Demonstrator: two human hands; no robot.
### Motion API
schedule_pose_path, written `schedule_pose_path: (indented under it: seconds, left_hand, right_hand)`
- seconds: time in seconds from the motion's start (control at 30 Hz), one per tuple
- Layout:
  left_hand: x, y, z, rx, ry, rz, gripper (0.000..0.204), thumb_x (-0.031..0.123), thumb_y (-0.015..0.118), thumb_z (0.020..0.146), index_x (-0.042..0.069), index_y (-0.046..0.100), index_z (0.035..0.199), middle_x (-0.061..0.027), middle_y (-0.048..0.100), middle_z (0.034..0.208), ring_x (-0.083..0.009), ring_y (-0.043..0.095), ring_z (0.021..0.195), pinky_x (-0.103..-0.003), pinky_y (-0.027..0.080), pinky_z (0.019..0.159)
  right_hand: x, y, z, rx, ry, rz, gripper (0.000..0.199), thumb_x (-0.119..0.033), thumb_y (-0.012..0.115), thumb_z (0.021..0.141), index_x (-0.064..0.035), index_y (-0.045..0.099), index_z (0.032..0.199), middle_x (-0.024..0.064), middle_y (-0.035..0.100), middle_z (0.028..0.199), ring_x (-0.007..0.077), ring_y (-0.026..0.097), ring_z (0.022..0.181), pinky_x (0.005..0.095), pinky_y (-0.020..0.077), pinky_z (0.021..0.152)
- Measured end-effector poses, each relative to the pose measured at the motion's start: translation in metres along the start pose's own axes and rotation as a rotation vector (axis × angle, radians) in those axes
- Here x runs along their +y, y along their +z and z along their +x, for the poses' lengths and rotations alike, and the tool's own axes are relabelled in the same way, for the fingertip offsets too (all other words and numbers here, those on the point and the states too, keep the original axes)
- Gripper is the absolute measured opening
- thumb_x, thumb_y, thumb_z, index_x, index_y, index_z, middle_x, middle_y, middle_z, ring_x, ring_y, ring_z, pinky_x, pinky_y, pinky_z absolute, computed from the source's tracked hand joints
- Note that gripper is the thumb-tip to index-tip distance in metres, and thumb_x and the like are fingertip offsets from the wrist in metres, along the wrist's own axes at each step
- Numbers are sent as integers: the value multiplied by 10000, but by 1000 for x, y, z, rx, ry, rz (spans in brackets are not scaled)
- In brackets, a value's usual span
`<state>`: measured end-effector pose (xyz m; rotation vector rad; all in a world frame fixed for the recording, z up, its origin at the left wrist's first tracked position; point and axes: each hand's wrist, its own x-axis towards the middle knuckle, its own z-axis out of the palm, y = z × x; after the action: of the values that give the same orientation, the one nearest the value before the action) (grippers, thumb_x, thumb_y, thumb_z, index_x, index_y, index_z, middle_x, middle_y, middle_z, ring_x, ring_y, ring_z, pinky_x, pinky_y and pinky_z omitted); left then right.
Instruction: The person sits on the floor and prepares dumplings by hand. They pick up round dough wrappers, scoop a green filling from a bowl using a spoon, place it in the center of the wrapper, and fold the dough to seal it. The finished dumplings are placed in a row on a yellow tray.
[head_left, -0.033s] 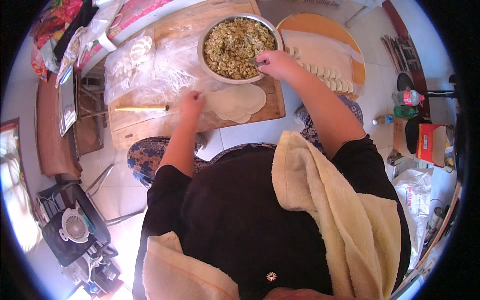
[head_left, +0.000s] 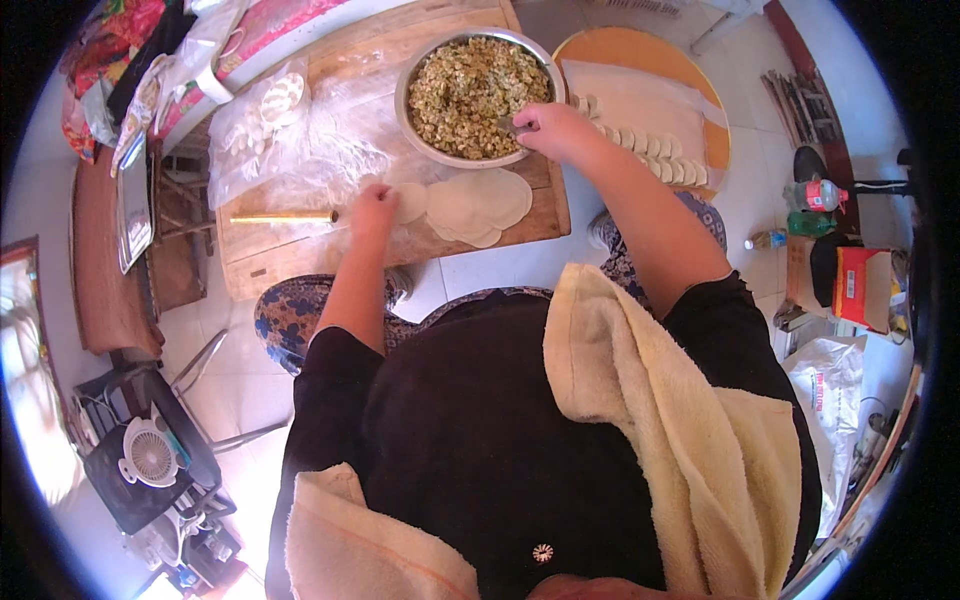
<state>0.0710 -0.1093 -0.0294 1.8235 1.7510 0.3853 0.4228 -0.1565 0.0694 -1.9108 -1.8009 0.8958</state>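
My left hand (head_left: 373,209) is closed at the left edge of a round dough wrapper (head_left: 409,203), its fingers pinching the edge. That wrapper lies just left of a pile of overlapping wrappers (head_left: 485,203) on the wooden board (head_left: 540,215). My right hand (head_left: 560,132) grips a small flat metal utensil (head_left: 510,125) at the right rim of a steel bowl (head_left: 402,105). The utensil's tip touches the chopped greenish-brown filling (head_left: 470,90) heaped in the bowl; its handle is mostly hidden by my fingers.
A gold-coloured rod (head_left: 283,216) lies on the board's left. Behind it, a clear plastic sheet (head_left: 335,145) and a small dish (head_left: 284,97) of white pieces. On the right, rows of dumplings (head_left: 655,150) rest on a paper-lined round board (head_left: 722,140). Bottles (head_left: 815,195) stand farther right.
My left hand has shifted slightly left and toward me, drawing the one wrapper out from the pile. My right hand and the utensil have hardly moved.
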Motion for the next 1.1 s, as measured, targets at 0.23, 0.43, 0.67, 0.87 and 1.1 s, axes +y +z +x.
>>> schedule_pose_path:
  seconds: [0.23, 0.43, 0.67, 0.87, 1.1]
  left_hand:
    - [67, 21, 29, -271, -396, -494, 307, 299, 655, 798, 53, 686, 979, -134, 688, 838, -262, 665, 773, -376, 518, 755]
    - [72, 17, 42, -80, 34, 244, 355, 348, 680, 776, 47, 669, 963, -150, 688, 906, -303, 660, 850, -411, 505, 763]
    - [14, -19, 29, 18, 161, 357, 282, 311, 638, 826, 32, 649, 864, -179, 664, 975, -323, 637, 872, -406, 497, 764]
    - [7, -25, 32, 133, -147, -1270, 289, 213, 527, 858, 7, 614, 1042, -143, 630, 1113, -286, 608, 1010, -369, 483, 893]
    - [62, -55, 14, 103, -463, -2208, 375, 151, 456, 853, -12, 550, 1177, -136, 609, 1164, -261, 590, 1083, -400, 474, 949]
  right_hand:
    - [3, 0, 0, -9, 76, 63, 295, -186, 651, 782, -82, 665, 1058, 155, 665, 1022, 310, 628, 971, 389, 497, 839]
    - [-16, -2, -7, 97, 58, -97, 256, -151, 602, 799, -90, 666, 1040, 151, 663, 983, 319, 626, 950, 417, 496, 817]
    - [-24, -26, -1, 142, 9, -208, 230, -176, 513, 853, -89, 680, 986, 167, 667, 895, 348, 635, 865, 456, 506, 773]
    - [-25, -16, -1, 207, 65, -188, 256, -171, 503, 851, -92, 675, 1023, 174, 668, 935, 351, 637, 878, 448, 511, 782]
    - [-24, 17, -4, 198, 2, -72, 302, -171, 508, 851, -54, 655, 1088, 206, 659, 967, 357, 630, 916, 441, 500, 806]
